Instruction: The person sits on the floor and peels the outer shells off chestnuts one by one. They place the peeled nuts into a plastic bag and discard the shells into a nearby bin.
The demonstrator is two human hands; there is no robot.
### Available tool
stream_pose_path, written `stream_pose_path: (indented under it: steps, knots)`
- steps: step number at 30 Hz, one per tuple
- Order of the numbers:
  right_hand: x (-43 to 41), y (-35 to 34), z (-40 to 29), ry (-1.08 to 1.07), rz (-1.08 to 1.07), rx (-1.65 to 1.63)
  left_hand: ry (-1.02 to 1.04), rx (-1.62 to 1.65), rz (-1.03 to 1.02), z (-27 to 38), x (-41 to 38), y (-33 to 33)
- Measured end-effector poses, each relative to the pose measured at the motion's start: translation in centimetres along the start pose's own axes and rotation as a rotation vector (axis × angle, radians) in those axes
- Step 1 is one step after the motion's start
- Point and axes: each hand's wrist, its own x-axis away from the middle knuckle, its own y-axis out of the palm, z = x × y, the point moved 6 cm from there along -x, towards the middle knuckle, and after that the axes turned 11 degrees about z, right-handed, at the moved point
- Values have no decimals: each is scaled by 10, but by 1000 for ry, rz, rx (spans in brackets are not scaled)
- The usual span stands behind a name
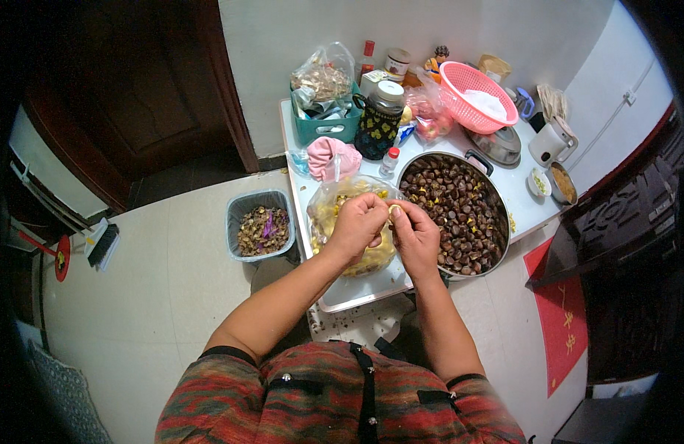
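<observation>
My left hand [359, 226] and my right hand [417, 237] meet above a clear plastic bag [369, 261] that holds pale yellow peeled chestnuts. Between my right thumb and forefinger sits a small pale chestnut [395, 211]. The left fingers are curled close beside it; whether they grip it or some shell is hidden. Right of the hands stands a large round metal pot [507, 244] full of brown chestnuts [458, 205], some with yellow flesh showing through splits.
A lined bin [232, 222] with shells stands on the floor at left. On the white table [342, 302] are a pink cloth [333, 158], a small red-capped bottle [389, 162], a covered jar [379, 125], a teal basket [328, 132], a pink colander [475, 100] and small bowls [539, 183].
</observation>
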Motion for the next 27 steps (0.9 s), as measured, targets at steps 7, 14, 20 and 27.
stream_pose_path:
  steps: [7,14,20,27]
  knots:
    - [1,3,0,75,-18,-104,14,-19,-31,0,3,-2]
    - [2,7,-4,-91,12,-6,36,56,9,-1,2,-5]
    - [-1,14,6,32,-20,-99,-10,200,71,-9,-6,-11]
    - [-4,26,35,437,-93,-381,-29,119,67,-10,-9,-19]
